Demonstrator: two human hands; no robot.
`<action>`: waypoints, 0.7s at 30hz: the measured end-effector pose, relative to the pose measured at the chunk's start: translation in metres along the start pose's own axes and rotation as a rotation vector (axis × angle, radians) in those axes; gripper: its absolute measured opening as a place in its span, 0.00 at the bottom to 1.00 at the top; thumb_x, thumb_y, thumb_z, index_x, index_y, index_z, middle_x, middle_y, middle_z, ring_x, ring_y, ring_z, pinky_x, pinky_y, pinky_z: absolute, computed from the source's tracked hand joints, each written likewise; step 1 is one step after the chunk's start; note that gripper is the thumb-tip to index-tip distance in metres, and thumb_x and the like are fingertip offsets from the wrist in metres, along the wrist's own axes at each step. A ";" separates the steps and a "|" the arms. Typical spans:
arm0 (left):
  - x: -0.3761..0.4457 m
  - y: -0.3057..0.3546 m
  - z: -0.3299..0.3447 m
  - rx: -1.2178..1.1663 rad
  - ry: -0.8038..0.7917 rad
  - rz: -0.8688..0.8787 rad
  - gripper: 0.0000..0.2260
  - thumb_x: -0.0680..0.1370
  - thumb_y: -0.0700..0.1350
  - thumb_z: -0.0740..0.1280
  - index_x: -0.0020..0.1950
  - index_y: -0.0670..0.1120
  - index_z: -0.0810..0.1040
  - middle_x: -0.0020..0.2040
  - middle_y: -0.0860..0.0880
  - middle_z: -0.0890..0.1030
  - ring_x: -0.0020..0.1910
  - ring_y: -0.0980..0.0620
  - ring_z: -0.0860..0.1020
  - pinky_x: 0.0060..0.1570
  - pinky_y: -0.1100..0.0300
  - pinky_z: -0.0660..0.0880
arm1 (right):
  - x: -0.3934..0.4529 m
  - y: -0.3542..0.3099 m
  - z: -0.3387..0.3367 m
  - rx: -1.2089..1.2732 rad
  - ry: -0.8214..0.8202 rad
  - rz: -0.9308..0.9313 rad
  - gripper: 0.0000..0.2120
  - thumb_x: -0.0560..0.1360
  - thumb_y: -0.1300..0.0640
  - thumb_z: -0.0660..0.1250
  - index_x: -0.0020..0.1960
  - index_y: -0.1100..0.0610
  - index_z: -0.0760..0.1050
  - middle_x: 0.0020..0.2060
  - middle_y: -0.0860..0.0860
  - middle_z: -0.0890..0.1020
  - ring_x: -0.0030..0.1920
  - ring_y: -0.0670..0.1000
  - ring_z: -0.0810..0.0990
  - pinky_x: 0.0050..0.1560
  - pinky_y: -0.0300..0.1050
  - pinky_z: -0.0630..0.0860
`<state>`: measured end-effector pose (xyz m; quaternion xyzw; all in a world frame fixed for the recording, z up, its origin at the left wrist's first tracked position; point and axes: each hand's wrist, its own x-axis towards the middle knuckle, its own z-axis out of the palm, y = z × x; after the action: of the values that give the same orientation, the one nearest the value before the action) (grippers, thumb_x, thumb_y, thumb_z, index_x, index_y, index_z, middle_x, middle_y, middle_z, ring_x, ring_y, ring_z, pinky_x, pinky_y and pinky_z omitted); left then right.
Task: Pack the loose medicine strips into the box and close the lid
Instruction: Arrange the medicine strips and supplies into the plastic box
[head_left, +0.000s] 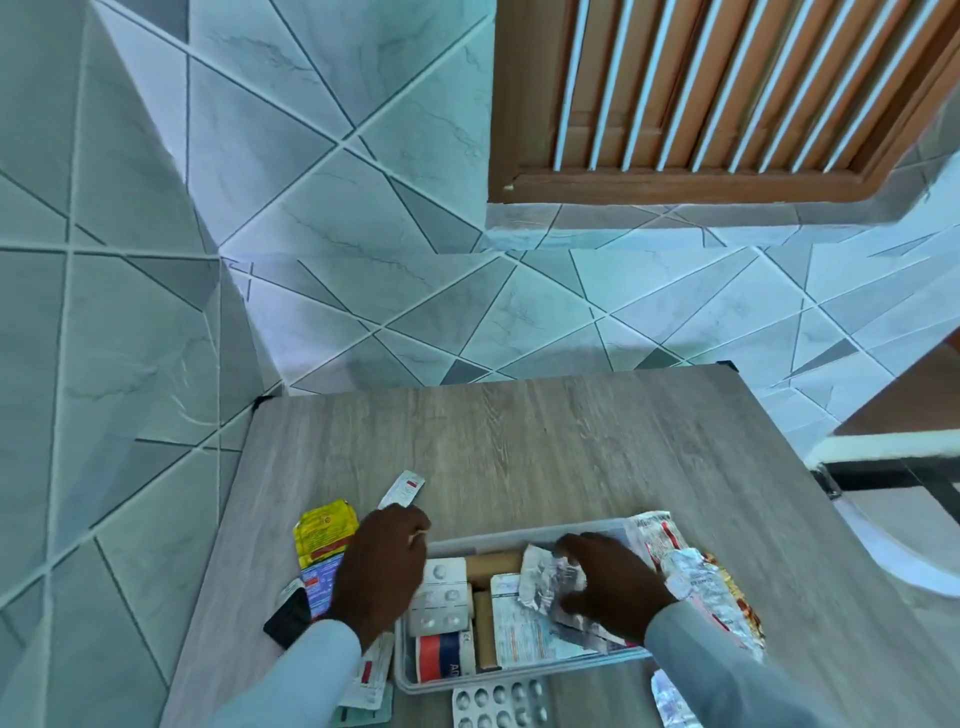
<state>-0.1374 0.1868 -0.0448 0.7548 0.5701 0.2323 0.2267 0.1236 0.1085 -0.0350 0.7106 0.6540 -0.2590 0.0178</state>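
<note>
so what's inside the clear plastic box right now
Inside the clear plastic box: white blister strips, brown cardboard tubes, a red and blue carton and a printed white pack. The right hand on crumpled foil covers the rest.

We see a grey wooden table in front of us; it stands close to a tiled wall with pale blue and grey shapes cut by dark lines; the same tiles run along the left side too; high up on the right we see a brown wooden shutter with white gaps between its slats; on the far right we see part of a white and black chair, near the table's right edge.
</note>
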 end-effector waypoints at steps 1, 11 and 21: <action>0.002 -0.012 -0.006 -0.028 0.035 -0.069 0.10 0.71 0.43 0.62 0.47 0.46 0.82 0.45 0.45 0.83 0.47 0.44 0.79 0.50 0.51 0.76 | -0.001 -0.002 0.001 -0.065 -0.040 -0.015 0.30 0.64 0.45 0.72 0.64 0.46 0.69 0.61 0.50 0.76 0.63 0.54 0.73 0.64 0.49 0.70; -0.001 -0.101 -0.036 0.225 -0.308 -0.522 0.41 0.67 0.55 0.74 0.75 0.54 0.56 0.73 0.43 0.62 0.71 0.40 0.63 0.65 0.45 0.67 | 0.014 -0.043 -0.015 -0.248 0.009 -0.124 0.19 0.69 0.46 0.70 0.56 0.49 0.71 0.54 0.49 0.77 0.57 0.53 0.76 0.53 0.47 0.72; 0.029 -0.127 -0.036 0.412 -0.540 -0.359 0.54 0.62 0.56 0.78 0.75 0.60 0.42 0.79 0.47 0.45 0.77 0.41 0.47 0.69 0.37 0.58 | 0.127 -0.125 -0.030 -0.074 0.025 -0.212 0.18 0.75 0.56 0.66 0.64 0.50 0.70 0.60 0.52 0.77 0.61 0.54 0.74 0.60 0.51 0.73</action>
<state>-0.2487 0.2487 -0.0906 0.7065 0.6478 -0.1377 0.2496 0.0183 0.2540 -0.0191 0.6395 0.7347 -0.2263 0.0084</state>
